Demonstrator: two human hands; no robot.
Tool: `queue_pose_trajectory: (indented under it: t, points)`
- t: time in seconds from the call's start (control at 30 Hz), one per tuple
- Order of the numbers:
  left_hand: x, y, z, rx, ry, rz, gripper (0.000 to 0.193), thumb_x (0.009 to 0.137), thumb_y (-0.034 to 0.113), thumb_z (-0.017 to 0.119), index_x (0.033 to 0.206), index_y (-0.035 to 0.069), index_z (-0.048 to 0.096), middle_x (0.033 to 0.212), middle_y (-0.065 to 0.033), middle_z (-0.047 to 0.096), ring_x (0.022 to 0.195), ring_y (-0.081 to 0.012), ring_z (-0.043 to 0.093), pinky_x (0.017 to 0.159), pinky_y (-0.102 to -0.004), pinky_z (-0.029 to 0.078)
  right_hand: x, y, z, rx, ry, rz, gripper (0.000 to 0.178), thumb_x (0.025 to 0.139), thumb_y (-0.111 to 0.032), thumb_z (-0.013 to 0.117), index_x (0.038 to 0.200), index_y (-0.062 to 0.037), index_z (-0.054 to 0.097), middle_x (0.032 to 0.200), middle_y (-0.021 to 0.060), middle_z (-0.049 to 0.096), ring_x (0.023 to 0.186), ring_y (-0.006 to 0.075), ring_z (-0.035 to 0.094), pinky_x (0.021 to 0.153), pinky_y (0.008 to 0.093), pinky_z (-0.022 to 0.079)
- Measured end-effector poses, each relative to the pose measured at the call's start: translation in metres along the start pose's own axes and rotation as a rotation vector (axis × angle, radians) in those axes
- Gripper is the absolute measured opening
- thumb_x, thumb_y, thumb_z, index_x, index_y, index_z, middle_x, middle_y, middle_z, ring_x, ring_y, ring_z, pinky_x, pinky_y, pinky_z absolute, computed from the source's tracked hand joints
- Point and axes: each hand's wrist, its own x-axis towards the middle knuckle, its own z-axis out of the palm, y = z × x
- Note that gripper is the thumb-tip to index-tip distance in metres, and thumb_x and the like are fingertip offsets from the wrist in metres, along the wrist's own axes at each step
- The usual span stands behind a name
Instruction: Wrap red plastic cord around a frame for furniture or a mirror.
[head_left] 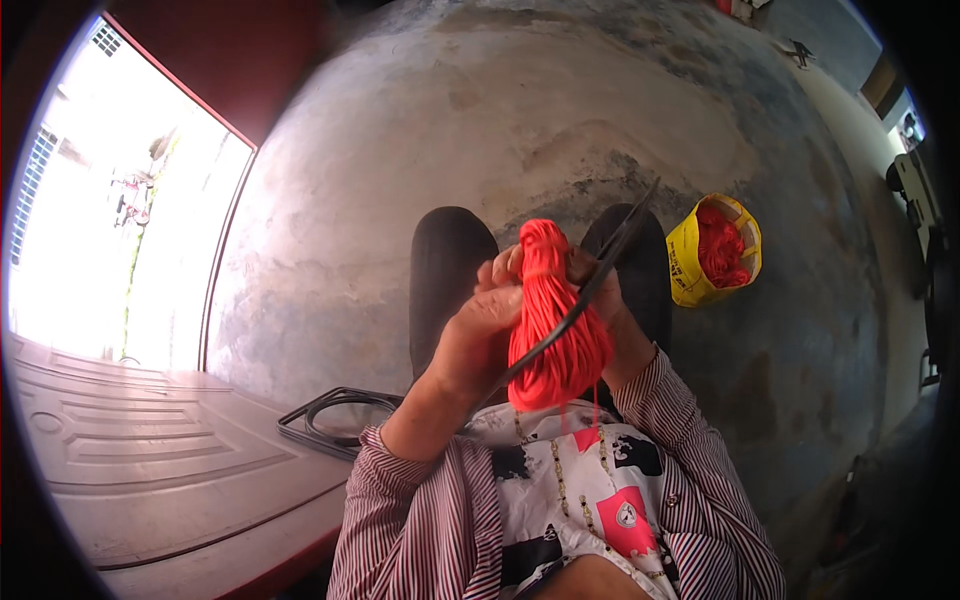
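Note:
A bundle of thin red cord (558, 345) hangs upright in front of my chest, gathered at a narrow neck near its top. My left hand (485, 325) grips that neck from the left, its fingers curled around it. At the right side of the neck, my right hand (606, 300) is closed against the bundle; its fingers are partly hidden. A long, thin black strip (625, 235) runs diagonally across the right hand and the front of the bundle. Whether the right fingers also pinch this strip is not visible. Loose red ends dangle below the bundle.
Right of my knees stands a yellow bag (688, 265) holding more red cord (720, 245). A coil of black strip (340, 415) lies to my left, beside a panelled door leaf (150, 450). Bright daylight enters through the doorway at far left. The floor (430, 110) is stained concrete.

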Motion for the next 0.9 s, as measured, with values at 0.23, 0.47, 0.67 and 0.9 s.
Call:
queue_pose_trajectory:
  t: [0.23, 0.47, 0.67, 0.9]
  points:
    - [-0.017, 0.022, -0.011, 0.342, 0.024, 0.102, 0.068, 0.100, 0.061, 0.033, 0.112, -0.001, 0.060, 0.075, -0.0103, 0.059, 0.051, -0.0162, 0.051, 0.042, -0.0248, 0.036, -0.035, -0.015, -0.063, -0.210, 0.483, -0.208, 0.044, 0.094, -0.023, 0.044, 0.121, 0.0083, 0.058, 0.134, 0.0239, 0.055, 0.129, 0.0284, 0.051, 0.107, 0.0415, 0.041]
    - [-0.019, 0.051, -0.052, 0.381, 0.042, 0.376, 0.034, 0.100, 0.034, 0.050, 0.111, 0.004, 0.059, 0.069, -0.0110, 0.054, 0.041, -0.0125, 0.042, 0.033, -0.0247, 0.031, -0.063, -0.049, 0.023, -0.162, 0.132, -0.454, 0.039, 0.090, -0.039, 0.049, 0.100, -0.0014, 0.056, 0.107, 0.0196, 0.066, 0.106, 0.0336, 0.062, 0.098, 0.0485, 0.044]
    - [-0.022, 0.061, -0.077, 0.281, 0.078, 0.418, 0.021, 0.098, 0.023, 0.057, 0.111, 0.006, 0.057, 0.070, -0.0093, 0.052, 0.042, -0.0137, 0.044, 0.033, -0.0253, 0.032, -0.104, -0.103, 0.047, -0.085, -0.297, -0.244, 0.035, 0.106, -0.037, 0.031, 0.103, -0.0043, 0.041, 0.065, 0.0141, 0.064, 0.049, 0.0267, 0.063, 0.067, 0.0440, 0.052]
    - [-0.023, 0.070, -0.082, 0.288, 0.103, 0.409, 0.029, 0.094, 0.022, 0.064, 0.116, 0.009, 0.053, 0.067, -0.0057, 0.051, 0.043, -0.0123, 0.045, 0.034, -0.0244, 0.035, -0.142, -0.100, 0.075, -0.369, 0.015, -0.376, 0.041, 0.107, -0.039, 0.024, 0.096, -0.0043, 0.041, 0.051, 0.0081, 0.055, 0.036, 0.0189, 0.050, 0.049, 0.0322, 0.040]
